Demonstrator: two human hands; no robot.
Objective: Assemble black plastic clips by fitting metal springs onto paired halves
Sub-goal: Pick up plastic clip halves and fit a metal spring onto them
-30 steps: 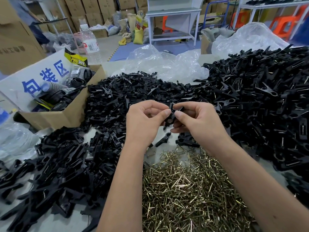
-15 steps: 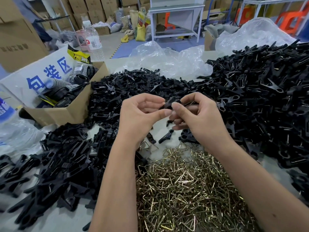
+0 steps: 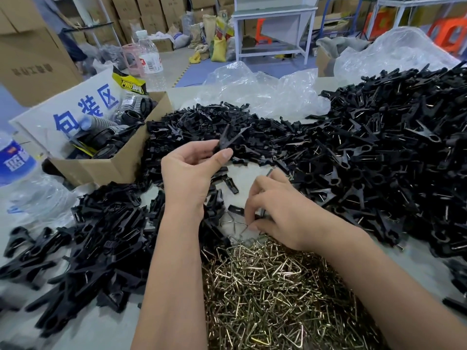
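Observation:
My left hand (image 3: 192, 173) pinches a pair of black clip halves (image 3: 231, 138) between thumb and fingers and holds them up above the table's middle. My right hand (image 3: 275, 210) is lower, its fingers curled down onto a bent metal spring (image 3: 236, 223) at the far edge of the brass-coloured spring pile (image 3: 278, 294). A short dark piece (image 3: 270, 172) sticks up behind that hand's knuckles. Loose black halves (image 3: 101, 238) are heaped to the left. A large mound of black clips with springs (image 3: 384, 160) fills the right.
An open cardboard box (image 3: 113, 165) with black parts and a white sign stands at the left. Crumpled clear plastic bags (image 3: 257, 89) lie behind the piles. Two water bottles stand at the far left (image 3: 12, 157) and behind the box (image 3: 149, 59). Cartons and a white table lie beyond.
My hands have separated. The left hand has kept the clip halves and lifted them slightly left. The right hand has dropped down to the edge of the spring pile.

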